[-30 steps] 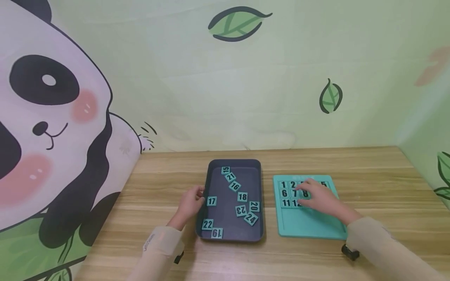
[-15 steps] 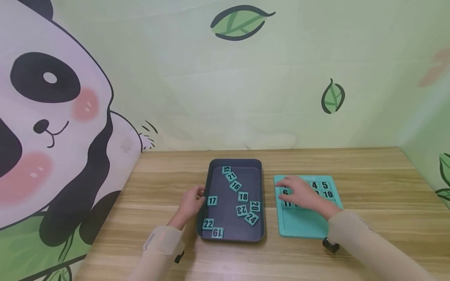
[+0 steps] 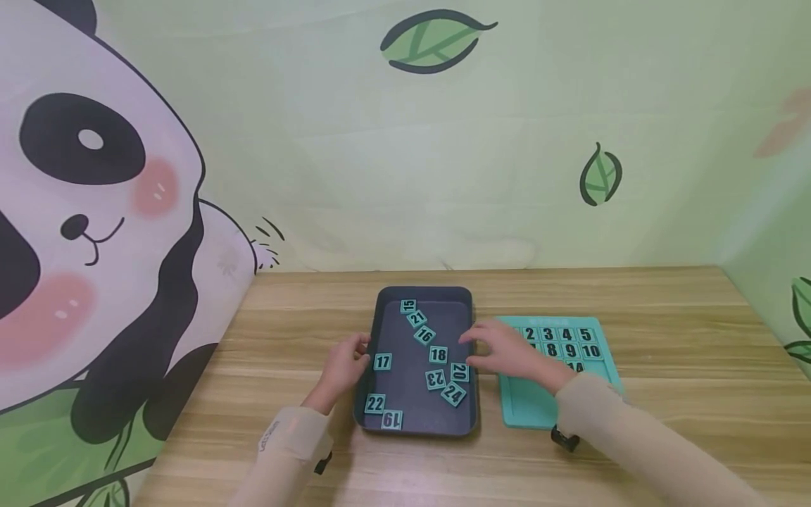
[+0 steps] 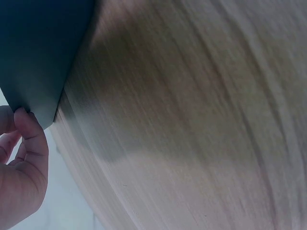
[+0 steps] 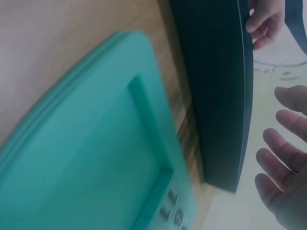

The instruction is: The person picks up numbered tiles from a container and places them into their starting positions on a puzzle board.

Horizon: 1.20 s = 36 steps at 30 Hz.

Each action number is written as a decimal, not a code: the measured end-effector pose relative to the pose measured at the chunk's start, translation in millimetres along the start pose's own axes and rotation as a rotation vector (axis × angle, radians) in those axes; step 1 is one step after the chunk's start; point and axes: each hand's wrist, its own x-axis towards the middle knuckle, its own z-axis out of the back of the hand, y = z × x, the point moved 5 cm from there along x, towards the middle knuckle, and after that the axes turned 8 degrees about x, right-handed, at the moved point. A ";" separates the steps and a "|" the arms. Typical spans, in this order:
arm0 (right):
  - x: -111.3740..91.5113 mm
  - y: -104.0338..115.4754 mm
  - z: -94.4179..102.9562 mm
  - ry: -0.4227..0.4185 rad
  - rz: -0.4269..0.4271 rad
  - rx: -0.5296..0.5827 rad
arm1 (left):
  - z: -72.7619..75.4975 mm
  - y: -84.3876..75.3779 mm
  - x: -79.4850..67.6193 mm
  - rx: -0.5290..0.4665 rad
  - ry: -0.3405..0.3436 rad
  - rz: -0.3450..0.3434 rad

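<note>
My left hand (image 3: 344,367) pinches the left rim of the dark blue tray (image 3: 408,394); in the left wrist view the thumb (image 4: 31,125) lies on the tray's outer wall (image 4: 38,57). Empty, my right hand (image 3: 507,351) reaches over the tray's right rim, its fingers spread close to the number tiles 18 (image 3: 438,354) and 20 (image 3: 460,372). Loose fingers of this hand (image 5: 288,165) show in the right wrist view too. Beneath the right forearm lies the teal number board (image 3: 531,405), with rows of tiles in its upper part, some hidden by the hand.
Several more teal tiles lie scattered in the tray, among them 17 (image 3: 382,362), 22 (image 3: 375,403) and 15 (image 3: 408,305). Tray and board stand side by side on a wooden table (image 3: 684,338). Behind them rises a printed panda wall (image 3: 317,141).
My right hand has moved left, from over the board's tiles to the tray's right rim. The left hand has stayed at the tray's left rim.
</note>
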 end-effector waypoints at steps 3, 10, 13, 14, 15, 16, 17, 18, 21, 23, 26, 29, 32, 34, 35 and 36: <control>6.2 8.0 -7.4 0.025 0.038 -0.030 | -0.1 0.3 0.2 0.004 0.000 0.006; 15.0 24.5 -26.0 0.067 0.114 -0.100 | -1.1 1.4 1.1 0.004 0.007 0.011; 16.8 28.7 -34.6 0.094 0.118 -0.107 | -1.2 1.6 1.1 0.001 0.007 0.016; 17.3 29.4 -37.4 0.105 0.111 -0.103 | -1.3 1.6 0.9 0.000 0.008 0.018; 17.8 30.4 -40.2 0.115 0.107 -0.102 | -1.3 1.4 0.7 -0.001 0.008 0.019; 18.1 30.9 -42.8 0.127 0.098 -0.098 | -1.3 1.4 0.5 -0.001 0.010 0.021; 18.2 31.8 -45.0 0.136 0.091 -0.093 | -1.3 1.4 0.4 -0.001 0.012 0.023; 18.4 32.6 -47.5 0.146 0.086 -0.084 | -1.3 1.3 0.2 -0.001 0.014 0.023; 18.6 34.1 -55.0 0.170 0.083 -0.087 | -0.9 1.0 -0.1 0.002 0.018 0.020; 18.7 36.3 -59.4 0.172 0.103 -0.087 | -0.7 0.9 -0.1 0.000 0.015 0.019; 18.5 39.0 -65.6 0.173 0.134 -0.097 | -0.3 0.8 -0.4 0.001 0.007 0.006; 18.5 41.9 -70.7 0.182 0.152 -0.099 | 0.3 0.8 -0.7 -0.003 -0.001 -0.003; 18.9 43.4 -74.9 0.197 0.150 -0.104 | 0.7 1.1 -0.4 -0.006 -0.003 -0.014; 20.1 44.4 -76.5 0.200 0.155 -0.106 | 0.7 1.1 -0.1 -0.009 0.000 -0.009; 21.2 45.0 -76.8 0.200 0.158 -0.108 | 0.8 1.1 0.1 -0.009 0.000 -0.010; 22.5 45.6 -76.5 0.198 0.161 -0.112 | 0.8 1.0 0.1 -0.008 0.002 -0.010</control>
